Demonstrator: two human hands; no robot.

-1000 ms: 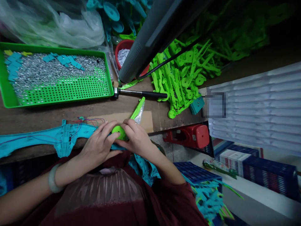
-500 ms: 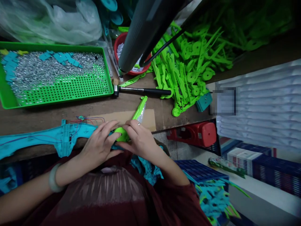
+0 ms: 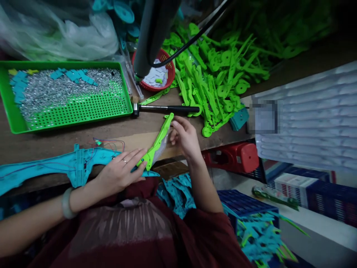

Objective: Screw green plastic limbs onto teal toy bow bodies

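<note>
My left hand (image 3: 124, 165) lies over the end of the long blue plastic part, its fingers pressing on the wide lower end of a lime-green plastic arm (image 3: 157, 143). That arm points up and away, and a strip of clear plastic film (image 3: 161, 149) shows along its right side. Close to the arm's narrow upper end is my right hand (image 3: 187, 138), fingers curled in; whatever they pinch, if anything, is hidden. The blue part (image 3: 52, 163), bow-shaped with thin red and blue wires on it, stretches left along the bench edge.
A hammer (image 3: 167, 108) lies beyond the hands, beside a green tray (image 3: 92, 117) of small metal pieces. Behind are a red basket (image 3: 152, 88) with white bits and a pile of green parts (image 3: 214, 82). A grey post (image 3: 147, 41) rises at the back.
My right hand has left the green arm's lower end and moved up and right to its upper end. The arm now shows more fully, with my left hand still on it.
</note>
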